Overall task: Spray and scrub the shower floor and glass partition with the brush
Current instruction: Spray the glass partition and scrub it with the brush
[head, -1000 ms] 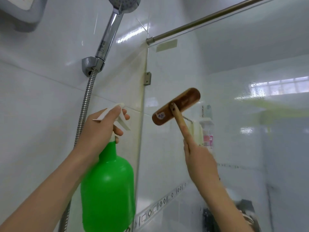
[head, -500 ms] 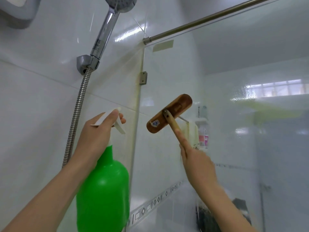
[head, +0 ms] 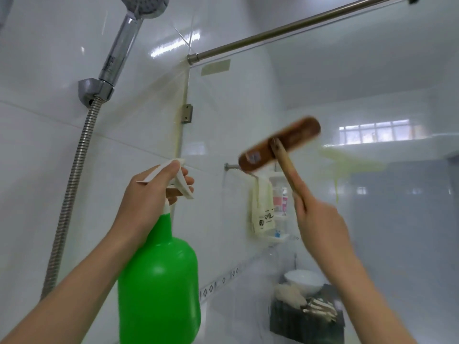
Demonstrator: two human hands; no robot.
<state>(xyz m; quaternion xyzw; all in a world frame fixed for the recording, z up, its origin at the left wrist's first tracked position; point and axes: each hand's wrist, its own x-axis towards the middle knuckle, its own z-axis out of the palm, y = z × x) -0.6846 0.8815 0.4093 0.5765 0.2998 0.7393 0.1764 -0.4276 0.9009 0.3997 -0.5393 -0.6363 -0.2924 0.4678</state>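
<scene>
My left hand grips the white trigger head of a green spray bottle, held upright near the wall end of the glass partition. My right hand holds the wooden handle of a scrub brush. Its brown head is tilted, blurred with motion, and lies against the glass at about head height. The shower floor is out of view.
A chrome shower head and hose hang on the tiled wall at left. A metal rod runs along the glass top. Beyond the glass are a towel, a corner shelf with bottles and a dark rack with a white bowl.
The brush head has moved to the right across the glass. The spray bottle stays in my left hand, and the view has shifted.
</scene>
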